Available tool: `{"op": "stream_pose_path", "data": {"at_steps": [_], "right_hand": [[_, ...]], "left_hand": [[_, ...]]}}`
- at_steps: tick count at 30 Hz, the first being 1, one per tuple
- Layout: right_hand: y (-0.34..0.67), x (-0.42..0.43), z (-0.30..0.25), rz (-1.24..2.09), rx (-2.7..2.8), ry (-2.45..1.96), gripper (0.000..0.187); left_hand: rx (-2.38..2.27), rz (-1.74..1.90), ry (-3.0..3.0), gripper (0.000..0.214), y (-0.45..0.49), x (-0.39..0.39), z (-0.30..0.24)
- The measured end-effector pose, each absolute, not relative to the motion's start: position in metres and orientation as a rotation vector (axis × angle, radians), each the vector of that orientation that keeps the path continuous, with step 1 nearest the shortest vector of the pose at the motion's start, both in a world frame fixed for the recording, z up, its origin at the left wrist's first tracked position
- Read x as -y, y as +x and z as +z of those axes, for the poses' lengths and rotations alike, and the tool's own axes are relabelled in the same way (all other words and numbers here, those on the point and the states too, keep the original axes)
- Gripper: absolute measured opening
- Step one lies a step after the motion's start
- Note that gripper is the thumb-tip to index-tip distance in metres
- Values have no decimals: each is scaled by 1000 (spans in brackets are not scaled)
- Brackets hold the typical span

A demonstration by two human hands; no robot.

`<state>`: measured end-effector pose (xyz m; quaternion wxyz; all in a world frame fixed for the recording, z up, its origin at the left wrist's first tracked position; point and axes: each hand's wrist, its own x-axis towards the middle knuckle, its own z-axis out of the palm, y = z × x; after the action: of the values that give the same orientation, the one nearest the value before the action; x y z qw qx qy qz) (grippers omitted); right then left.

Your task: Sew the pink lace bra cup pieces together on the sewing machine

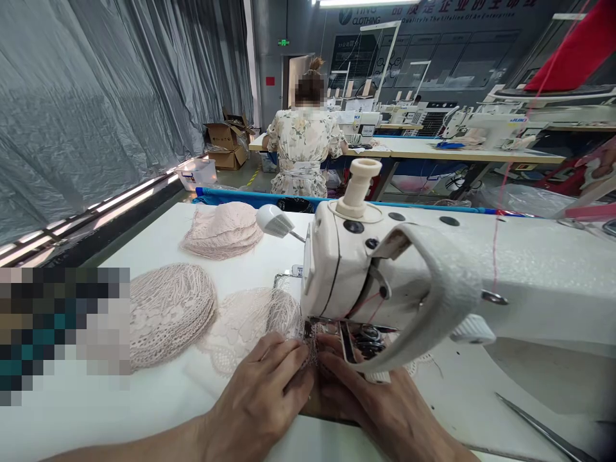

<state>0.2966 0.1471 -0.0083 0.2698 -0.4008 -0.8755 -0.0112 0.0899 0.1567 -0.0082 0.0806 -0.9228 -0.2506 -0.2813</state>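
Observation:
A white sewing machine (pixel 332 263) stands before me, its head over the work. My left hand (pixel 269 378) is closed at the left of the needle area, fingertips pressed on a piece of pale pink lace (pixel 245 314). The lace spreads to the left of the needle and partly under the machine head. On the other side my right hand (pixel 356 385) lies with bent fingers against the lace by the presser foot, partly hidden by the machine's guard. Pink thread (pixel 495 237) runs down to the machine. The needle tip itself is hard to make out.
Stacked lace pieces (pixel 173 314) lie at the left, with a pile of pink cups (pixel 224 230) behind. Metal tweezers (pixel 539 423) rest at the right. A person (pixel 305 147) sits ahead at another table (pixel 409 153); cardboard boxes (pixel 226 144) stand near the curtain.

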Motion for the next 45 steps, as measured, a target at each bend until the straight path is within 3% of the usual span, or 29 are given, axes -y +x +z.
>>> {"op": "stream_pose_path", "data": {"at_steps": [13, 24, 31, 45], "right_hand": [[299, -146, -9, -92, 2391, -1094, 25], [301, -147, -2, -326, 2260, -1076, 37], [295, -145, -8, -157, 2369, -1012, 28], [299, -146, -18, -242, 2429, -1063, 32]], "left_hand": [[737, -856, -2697, 17, 90, -158, -8], [693, -883, -2728, 14, 91, -159, -5], [810, -826, -2812, 14, 90, -158, -7], [739, -876, -2701, 17, 87, -164, -16]]}}
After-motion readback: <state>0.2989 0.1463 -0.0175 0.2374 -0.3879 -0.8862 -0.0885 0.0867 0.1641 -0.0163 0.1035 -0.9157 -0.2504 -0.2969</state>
